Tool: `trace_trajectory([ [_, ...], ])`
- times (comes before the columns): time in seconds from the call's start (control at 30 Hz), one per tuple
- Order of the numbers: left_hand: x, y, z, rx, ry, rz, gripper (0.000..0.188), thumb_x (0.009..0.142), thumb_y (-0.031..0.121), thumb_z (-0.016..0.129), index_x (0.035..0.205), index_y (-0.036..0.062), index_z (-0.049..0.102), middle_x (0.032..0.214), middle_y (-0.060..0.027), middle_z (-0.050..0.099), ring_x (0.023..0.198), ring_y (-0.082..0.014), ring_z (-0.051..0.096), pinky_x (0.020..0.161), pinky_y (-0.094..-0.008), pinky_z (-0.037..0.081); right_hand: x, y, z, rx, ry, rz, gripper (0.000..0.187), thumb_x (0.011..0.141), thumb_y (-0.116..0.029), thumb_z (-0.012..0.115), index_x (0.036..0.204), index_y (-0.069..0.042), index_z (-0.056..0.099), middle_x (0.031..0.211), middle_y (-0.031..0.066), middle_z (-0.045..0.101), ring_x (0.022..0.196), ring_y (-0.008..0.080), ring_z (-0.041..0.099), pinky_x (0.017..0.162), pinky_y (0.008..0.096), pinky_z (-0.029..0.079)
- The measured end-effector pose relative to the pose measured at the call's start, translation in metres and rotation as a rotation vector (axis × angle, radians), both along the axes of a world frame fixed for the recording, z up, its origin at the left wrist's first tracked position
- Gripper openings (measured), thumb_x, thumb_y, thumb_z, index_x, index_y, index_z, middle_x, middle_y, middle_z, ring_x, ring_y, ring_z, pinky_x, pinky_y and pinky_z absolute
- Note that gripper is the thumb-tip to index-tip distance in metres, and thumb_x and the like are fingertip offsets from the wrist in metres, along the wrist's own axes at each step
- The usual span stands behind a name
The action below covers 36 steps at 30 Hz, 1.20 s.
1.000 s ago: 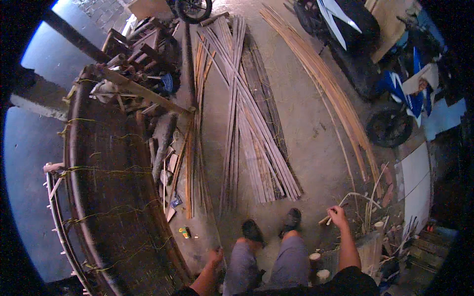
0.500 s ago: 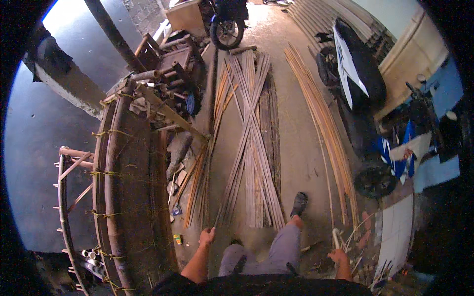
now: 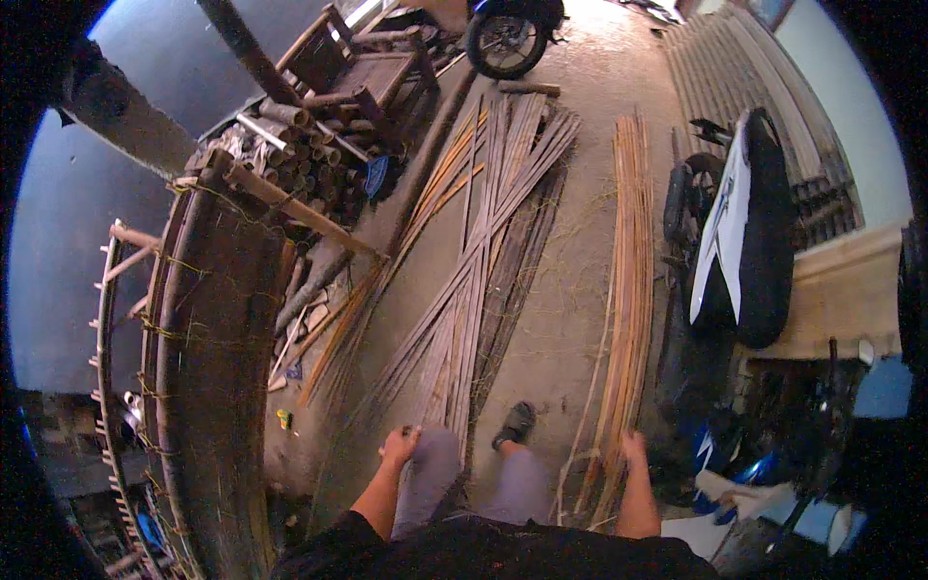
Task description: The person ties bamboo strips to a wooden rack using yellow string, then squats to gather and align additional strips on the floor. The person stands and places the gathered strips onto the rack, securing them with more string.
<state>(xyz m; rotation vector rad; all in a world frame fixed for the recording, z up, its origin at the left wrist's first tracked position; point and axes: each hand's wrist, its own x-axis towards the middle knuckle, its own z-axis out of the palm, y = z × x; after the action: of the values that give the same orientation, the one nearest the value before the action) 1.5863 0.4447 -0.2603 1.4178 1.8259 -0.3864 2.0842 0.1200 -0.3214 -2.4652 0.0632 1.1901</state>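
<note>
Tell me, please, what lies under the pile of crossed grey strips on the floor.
Floor shows around the grey strips. Whatever lies directly beneath where they overlap is covered and cannot be seen; the left knee also hides part of their near end.

White motorcycle panel, right of the frame: we can read no lettering on (image 3: 720, 232).
Small yellow-and-green object (image 3: 284, 419), lower left: too small for us to read.
Blue bodywork (image 3: 759, 464), lower right: too blurred for us to read.
</note>
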Motion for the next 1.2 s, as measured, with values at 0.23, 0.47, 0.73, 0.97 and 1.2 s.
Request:
trace_trajectory([
  [0.23,0.108,0.018,-0.076,0.145,-0.237,0.248,0.082,0.079,0.055,0.070,0.133,-0.0025,0.047,0.126,-0.0238,0.058,0.116,-0.0364,0.057,0.099,-0.0429,0.043,0.168,0.239,0.061,0.174,-0.353,0.403,0.039,0.088,-0.032,0.062,0.110,0.000,0.065,0.105,0.0184,0.068,0.099,0.0309,0.065,0.086,0.0397,0.050],
  [0.47,0.184,0.072,-0.147,0.057,-0.132,0.449,0.096,0.072,0.056,0.076,0.137,-0.0043,0.040,0.129,-0.0279,0.054,0.120,-0.0390,0.054,0.102,-0.0443,0.042,0.211,0.388,-0.011,0.084,-0.381,0.854,0.054,0.080,-0.040,0.070,0.118,-0.002,0.063,0.111,0.0220,0.066,0.105,0.0340,0.064,0.091,0.0405,0.049],
  [0.73,0.249,0.176,-0.260,0.112,-0.139,0.320,0.103,0.069,0.060,0.077,0.140,-0.0034,0.037,0.136,-0.0274,0.049,0.127,-0.0409,0.047,0.106,-0.0452,0.038,0.248,0.590,-0.170,-0.271,-0.382,1.506,0.079,0.075,-0.052,0.072,0.135,-0.006,0.050,0.121,0.0229,0.060,0.117,0.0413,0.053,0.096,0.0528,0.044],
  [0.97,0.282,0.252,-0.414,0.204,-0.115,0.385,0.105,0.068,0.060,0.077,0.139,-0.0064,0.037,0.138,-0.0288,0.044,0.129,-0.0418,0.042,0.109,-0.0462,0.035,0.252,0.806,-0.317,-0.250,-0.587,1.731,0.099,0.071,-0.065,0.070,0.143,-0.005,0.037,0.145,0.0154,0.044,0.134,0.0369,0.038,0.106,0.0567,0.032],
  [1.2,0.313,0.266,-0.515,0.084,0.000,0.390,0.121,0.057,0.066,0.080,0.146,0.0016,0.029,0.142,-0.0272,0.034,0.132,-0.0432,0.033,0.110,-0.0511,0.028,0.256,0.890,-0.403,-0.256,-0.702,2.141,0.120,0.057,-0.072,0.074,0.148,-0.009,0.028,0.156,0.0149,0.026,0.143,0.0342,0.023,0.112,0.0577,0.024],
])
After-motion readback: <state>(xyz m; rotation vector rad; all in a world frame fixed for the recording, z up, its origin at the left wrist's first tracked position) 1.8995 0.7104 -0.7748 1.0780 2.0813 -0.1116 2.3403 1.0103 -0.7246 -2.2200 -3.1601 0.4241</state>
